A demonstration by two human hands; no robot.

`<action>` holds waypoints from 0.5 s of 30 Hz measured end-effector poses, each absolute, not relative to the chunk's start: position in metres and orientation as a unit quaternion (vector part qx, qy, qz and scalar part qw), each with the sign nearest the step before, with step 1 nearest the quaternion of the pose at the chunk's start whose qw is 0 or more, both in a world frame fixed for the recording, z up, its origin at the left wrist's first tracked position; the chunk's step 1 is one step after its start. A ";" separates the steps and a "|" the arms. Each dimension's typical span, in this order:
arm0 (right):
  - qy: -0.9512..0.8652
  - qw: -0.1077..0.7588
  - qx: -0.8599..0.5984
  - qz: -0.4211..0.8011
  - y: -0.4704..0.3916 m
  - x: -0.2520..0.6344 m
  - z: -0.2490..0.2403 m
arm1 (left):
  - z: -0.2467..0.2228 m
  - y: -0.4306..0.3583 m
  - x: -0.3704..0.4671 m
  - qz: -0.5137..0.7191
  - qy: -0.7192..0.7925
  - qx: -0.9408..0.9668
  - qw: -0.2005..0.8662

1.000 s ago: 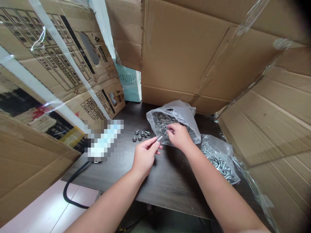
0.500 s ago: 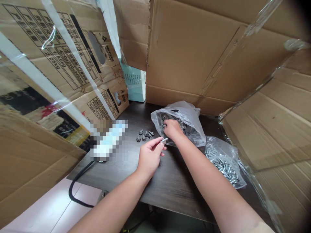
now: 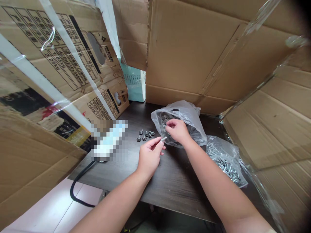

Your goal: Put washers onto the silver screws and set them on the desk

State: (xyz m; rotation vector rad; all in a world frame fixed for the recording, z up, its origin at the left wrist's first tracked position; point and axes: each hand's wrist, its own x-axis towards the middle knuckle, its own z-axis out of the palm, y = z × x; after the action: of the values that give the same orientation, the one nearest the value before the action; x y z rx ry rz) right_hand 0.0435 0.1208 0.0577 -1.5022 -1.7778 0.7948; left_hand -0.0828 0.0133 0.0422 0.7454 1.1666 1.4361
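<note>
Between the thumb and fingers of my left hand (image 3: 149, 157) is a small silver bolt (image 3: 164, 139), its threaded shank pointing up and right. My right hand (image 3: 179, 131) is at the mouth of a clear plastic bag (image 3: 193, 118) of metal nuts (image 3: 165, 117). Its thumb and forefinger are pinched together; what they hold, if anything, is too small to make out. Left of the bag, several bolts with dark nuts or collars on them (image 3: 145, 135) stand or lie in a small group on the dark table (image 3: 167, 184).
A second clear bag (image 3: 228, 168) with many silver bolts lies beside my right forearm. Cardboard walls (image 3: 189, 48) enclose the table at the back and both sides. At the left are a blurred-out object (image 3: 109, 140) and a black cable (image 3: 75, 189).
My right hand has drawn back slightly to the right and towards me, from deeper among the nuts to the bag's mouth. My left hand has stayed almost still with the bolt.
</note>
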 end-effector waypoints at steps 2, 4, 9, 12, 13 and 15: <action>-0.644 0.366 -0.547 0.392 0.102 0.052 0.064 | 0.043 0.013 -0.083 0.603 0.491 0.323 0.539; -0.613 0.379 -0.515 0.464 0.082 0.062 0.069 | 0.044 0.012 -0.083 0.597 0.487 0.335 0.542; -0.363 0.431 -0.392 0.727 0.045 0.084 0.067 | 0.045 0.008 -0.081 0.578 0.465 0.398 0.539; -0.326 0.445 -0.372 0.746 0.038 0.088 0.059 | 0.045 0.008 -0.079 0.565 0.458 0.418 0.545; -0.319 0.455 -0.366 0.747 0.037 0.088 0.056 | 0.045 0.009 -0.078 0.558 0.457 0.420 0.551; -0.313 0.471 -0.349 0.747 0.035 0.086 0.053 | 0.046 0.009 -0.077 0.544 0.458 0.419 0.565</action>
State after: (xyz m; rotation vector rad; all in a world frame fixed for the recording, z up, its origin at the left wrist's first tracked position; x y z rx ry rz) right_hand 0.0864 0.0355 0.0525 -0.8556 -0.7673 1.8287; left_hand -0.0765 0.0085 0.0461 0.9865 1.0766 1.2799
